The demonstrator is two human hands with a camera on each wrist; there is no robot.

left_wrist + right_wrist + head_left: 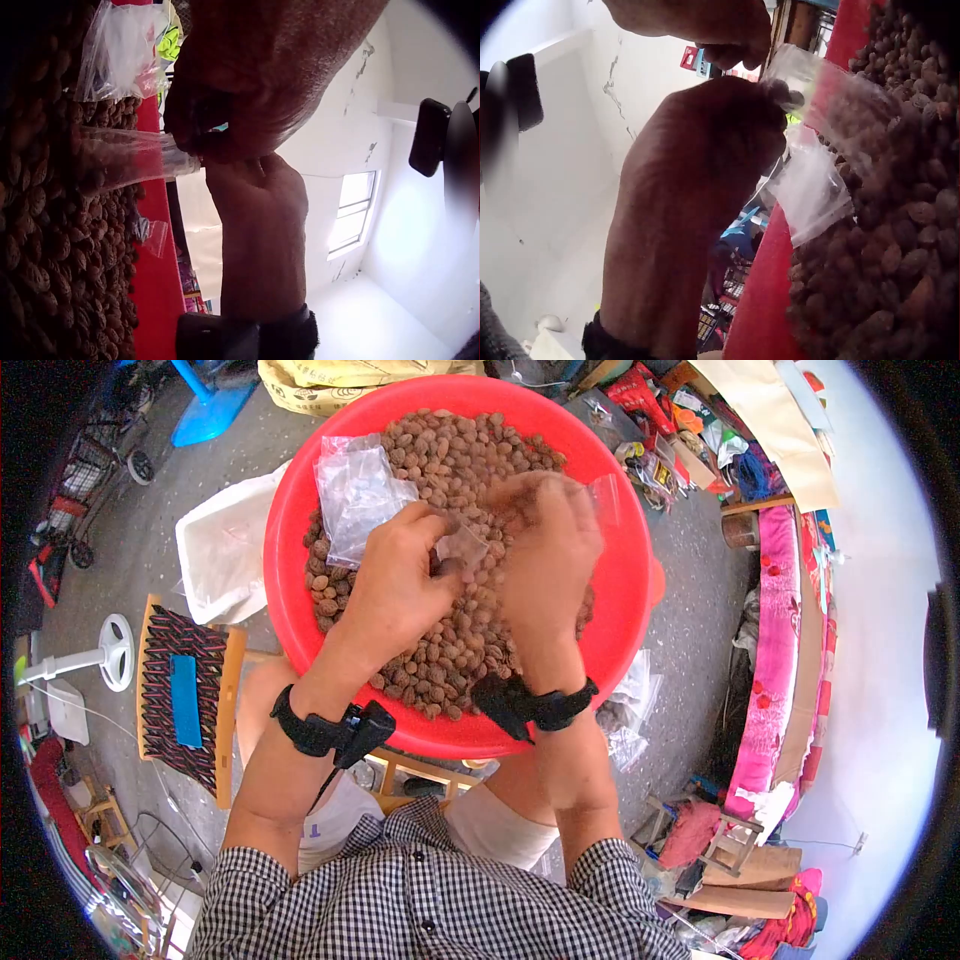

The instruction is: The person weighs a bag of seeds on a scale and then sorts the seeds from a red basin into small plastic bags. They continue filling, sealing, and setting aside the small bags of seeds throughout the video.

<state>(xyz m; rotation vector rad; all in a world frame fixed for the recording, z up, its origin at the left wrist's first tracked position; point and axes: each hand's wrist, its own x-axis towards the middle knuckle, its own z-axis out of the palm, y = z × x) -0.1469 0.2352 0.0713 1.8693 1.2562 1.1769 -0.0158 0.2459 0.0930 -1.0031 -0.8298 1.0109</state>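
A wide red basin [620, 630] holds a heap of brown, wrinkled, nut-like pits [430, 670]. Above them, my left hand [395, 580] pinches the top of a small clear plastic bag [124, 154] between thumb and fingers. My right hand [550, 555], blurred in the head view, is over the heap at the right. In the right wrist view its curled fingertips [754, 56] come close to the bag's mouth; I cannot tell what they hold. A stack of clear plastic bags [360, 495] lies on the pits at the basin's left side.
Another small clear bag [606, 498] lies by the basin's right rim. Left of the basin stands a white tub [225, 550], with a dark beaded seat [165, 690] below it. Clear plastic bags [635, 700] lie on the floor at right. Yellow sacks [350, 382] are beyond the basin.
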